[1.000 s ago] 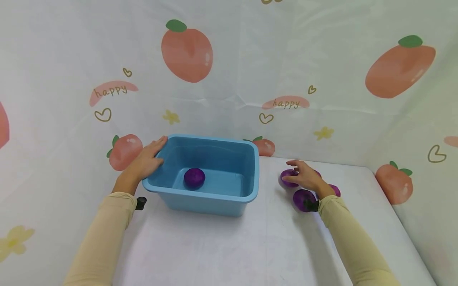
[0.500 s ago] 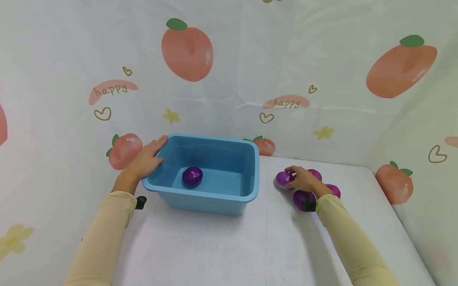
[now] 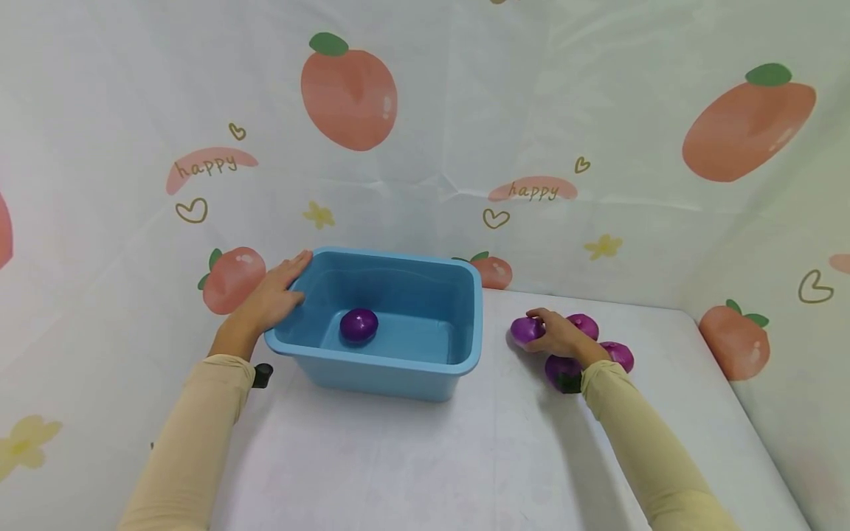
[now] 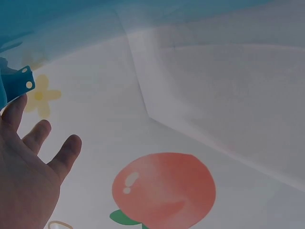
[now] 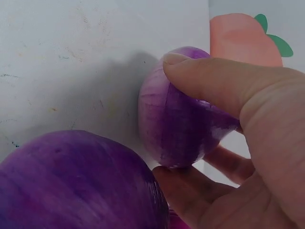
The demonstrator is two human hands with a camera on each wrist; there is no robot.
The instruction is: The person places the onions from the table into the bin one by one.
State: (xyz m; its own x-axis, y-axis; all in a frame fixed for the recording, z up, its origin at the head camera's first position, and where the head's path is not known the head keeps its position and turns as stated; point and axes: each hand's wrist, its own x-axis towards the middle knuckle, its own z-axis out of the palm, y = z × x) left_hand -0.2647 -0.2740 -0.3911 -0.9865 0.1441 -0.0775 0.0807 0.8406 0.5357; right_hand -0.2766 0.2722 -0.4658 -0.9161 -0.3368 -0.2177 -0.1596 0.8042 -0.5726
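In the head view a blue plastic tub (image 3: pixel 392 383) stands on the table, with one purple onion (image 3: pixel 359 326) lying inside it. My left hand (image 3: pixel 268 295) rests on the tub's left rim, its fingers extended; the left wrist view shows these fingers (image 4: pixel 66 155) nearly straight and spread. On the right side my right hand (image 3: pixel 558 335) holds another purple onion (image 5: pixel 178 114) between the thumb on one side and the fingers on the other. A larger purple onion (image 5: pixel 76 176) sits close beside it in the right wrist view.
Around the right hand lie 3 more onions: one behind (image 3: pixel 584 326), one to the right (image 3: pixel 619 355) and one in front (image 3: pixel 561 374), partly covered by the wrist. A white sheet printed with fruit (image 3: pixel 438 133) hangs behind the table (image 3: pixel 432 464) and along its sides.
My right hand has come down onto the leftmost onion and grasped it, tipping it slightly left. The onion in the tub has rolled a little; the left hand has stayed on the rim.
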